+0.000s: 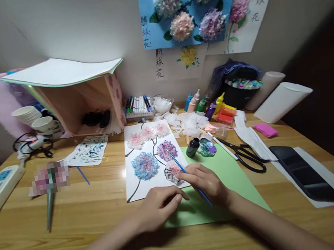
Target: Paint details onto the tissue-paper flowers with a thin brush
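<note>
My right hand (209, 181) is closed round a thin blue paintbrush (177, 163), whose tip meets a purple paper flower (167, 150). That flower sits on a white sheet (130, 164) with painted dark branches, alongside a blue flower (145, 165), a pink cluster (148, 133) and a pink-and-black flower (173, 171). At the sheet's lower edge rests my left hand (159, 206), fingers loosely curved and apart, holding nothing. Green paper (240, 189) lies under the sheet's right side. On it stand a small dark bottle (192, 148) and a paint-smeared palette (207, 147).
Black-handled scissors (248, 158) and a dark phone (304, 173) lie to the right. Paint bottles (193, 101), torn tissue (188, 122) and a marker tray (138, 107) line the back. A power strip (0, 193) and a paint-stained paper (90, 150) are on the left.
</note>
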Tool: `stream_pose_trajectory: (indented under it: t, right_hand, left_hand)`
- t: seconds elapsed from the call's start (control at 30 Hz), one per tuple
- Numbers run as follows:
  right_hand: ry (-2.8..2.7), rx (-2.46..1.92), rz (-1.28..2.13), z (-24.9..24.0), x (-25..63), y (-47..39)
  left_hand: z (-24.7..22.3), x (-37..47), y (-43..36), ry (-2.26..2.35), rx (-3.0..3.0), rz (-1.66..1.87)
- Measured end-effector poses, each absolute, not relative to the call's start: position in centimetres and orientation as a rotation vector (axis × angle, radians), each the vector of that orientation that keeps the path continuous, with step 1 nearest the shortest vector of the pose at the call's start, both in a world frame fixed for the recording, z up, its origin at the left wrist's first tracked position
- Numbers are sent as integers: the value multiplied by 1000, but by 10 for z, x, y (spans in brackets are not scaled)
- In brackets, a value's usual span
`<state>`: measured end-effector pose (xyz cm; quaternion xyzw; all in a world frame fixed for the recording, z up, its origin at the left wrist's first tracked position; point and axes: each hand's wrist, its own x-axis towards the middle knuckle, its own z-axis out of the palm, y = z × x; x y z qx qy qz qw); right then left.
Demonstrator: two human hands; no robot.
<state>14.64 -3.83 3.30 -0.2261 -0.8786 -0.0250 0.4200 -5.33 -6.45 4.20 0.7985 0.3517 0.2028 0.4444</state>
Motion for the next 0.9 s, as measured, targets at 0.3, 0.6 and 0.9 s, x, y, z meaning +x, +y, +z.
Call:
stream_pose_trajectory:
  t: [0.3, 0.6, 0.9]
  right_hand:
    - [-2470, -498, 3, 56, 83, -34]
    - [-2978, -637, 85, 79, -50, 4]
    - [-3017, -795, -6, 35, -104, 15]
  left_hand:
    - [66, -94, -85, 1057, 1282, 799]
    - [60, -202, -58, 2713, 1367, 306]
    - [52, -220, -39, 2668, 1328, 149]
